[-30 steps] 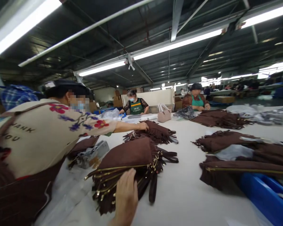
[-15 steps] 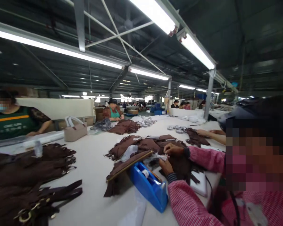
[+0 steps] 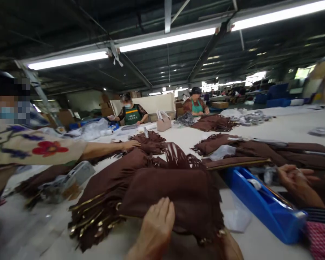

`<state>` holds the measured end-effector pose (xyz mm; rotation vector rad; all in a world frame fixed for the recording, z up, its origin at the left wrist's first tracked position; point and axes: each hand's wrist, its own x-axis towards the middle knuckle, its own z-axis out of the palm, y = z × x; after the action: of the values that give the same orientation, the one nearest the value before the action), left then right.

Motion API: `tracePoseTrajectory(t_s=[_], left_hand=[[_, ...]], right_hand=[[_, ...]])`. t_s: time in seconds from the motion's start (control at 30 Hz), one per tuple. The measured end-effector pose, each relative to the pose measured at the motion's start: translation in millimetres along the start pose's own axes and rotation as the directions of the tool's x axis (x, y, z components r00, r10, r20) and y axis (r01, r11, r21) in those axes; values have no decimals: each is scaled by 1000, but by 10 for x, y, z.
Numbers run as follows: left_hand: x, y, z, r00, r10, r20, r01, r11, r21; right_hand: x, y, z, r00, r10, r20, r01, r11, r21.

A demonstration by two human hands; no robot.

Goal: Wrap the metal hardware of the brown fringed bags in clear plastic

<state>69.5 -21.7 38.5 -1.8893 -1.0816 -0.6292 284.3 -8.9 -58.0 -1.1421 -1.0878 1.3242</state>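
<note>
A brown fringed bag [image 3: 176, 187] lies across the near middle, over a pile of similar brown bags [image 3: 111, 180] with gold zips and metal fittings. My left hand [image 3: 157, 224] rests flat on its front, fingers stretched out and side by side. At the bag's lower right corner is my right hand [image 3: 231, 243], partly under the bag; its fingers are hidden, so its grip cannot be made out.
A blue tape dispenser [image 3: 265, 206] stands at the right, beside a co-worker's hands [image 3: 298, 180]. From the left, another person's arm [image 3: 105, 150] reaches to brown bags behind. Further back are a beige handbag [image 3: 164, 121] and two people across the white table.
The view has swung left, so the dispenser and the pink-sleeved person sit further right. My hands and the brown bag under them have come into view, as has the person at the left.
</note>
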Motion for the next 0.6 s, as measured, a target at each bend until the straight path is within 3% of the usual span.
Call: tracePoseTrajectory(t_s=[0.1, 0.2, 0.3, 0.43, 0.5, 0.6], left_hand=[[-423, 438, 276, 997, -30, 75, 35, 997, -68], [-594, 467, 337, 981, -82, 178, 104, 988, -117], [-507, 357, 303, 930, -185, 318, 251, 950, -183], [-360, 325, 282, 815, -307, 492, 438, 882, -175], [-338, 338, 285, 777, -339, 530, 489, 855, -170], [-336, 336, 304, 775, -360, 519, 509, 843, -174]], right_hand=[[10, -139, -37, 999, 40, -13, -39, 997, 73], [-7, -248, 14, 996, 75, 55, -83, 984, 158], [-74, -279, 120, 975, 183, 128, -220, 885, 411], [-226, -290, 262, 886, 341, 314, -464, 650, 602], [-295, -325, 303, 867, 339, 366, -498, 635, 591], [-368, -412, 315, 867, 346, 359, -492, 710, 504]])
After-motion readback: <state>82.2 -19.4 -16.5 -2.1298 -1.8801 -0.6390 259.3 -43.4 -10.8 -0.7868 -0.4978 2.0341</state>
